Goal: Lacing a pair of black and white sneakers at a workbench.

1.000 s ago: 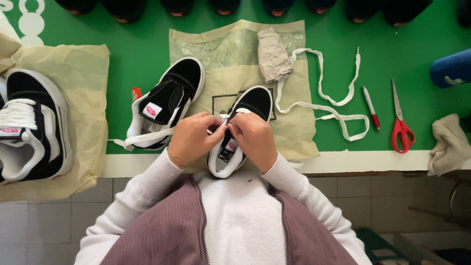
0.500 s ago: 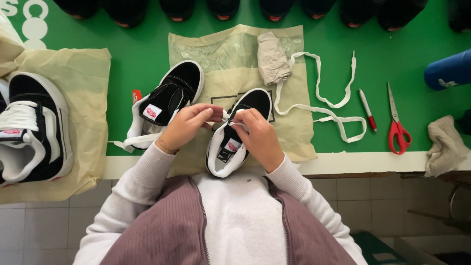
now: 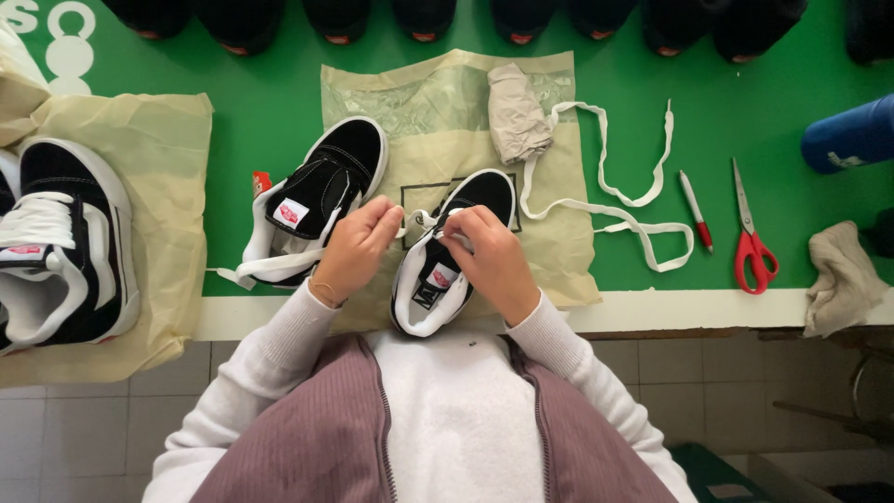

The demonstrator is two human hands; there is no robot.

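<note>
A black sneaker with a white sole [image 3: 438, 279] lies toe-away on a beige paper sheet [image 3: 438, 102] at the table's front edge. My left hand [image 3: 357, 247] pinches one end of a white lace [image 3: 416, 222] just left of the shoe's throat. My right hand [image 3: 489, 256] rests on the shoe's right side and grips the same lace at the eyelets. The lace is pulled taut between the two hands. A second black sneaker [image 3: 321, 191], its lace hanging loose, lies to the left of my left hand.
A loose white lace [image 3: 633, 200], a crumpled paper wad [image 3: 517, 116], a red-and-white pen [image 3: 694, 210] and red scissors [image 3: 750, 247] lie to the right. A laced sneaker [image 3: 60, 242] sits far left; a rag [image 3: 843, 275] and a blue roll [image 3: 852, 135] far right. Dark shoes line the back edge.
My left hand has moved left and away from the shoe, drawing the lace out sideways. My right hand has stayed at the eyelets.
</note>
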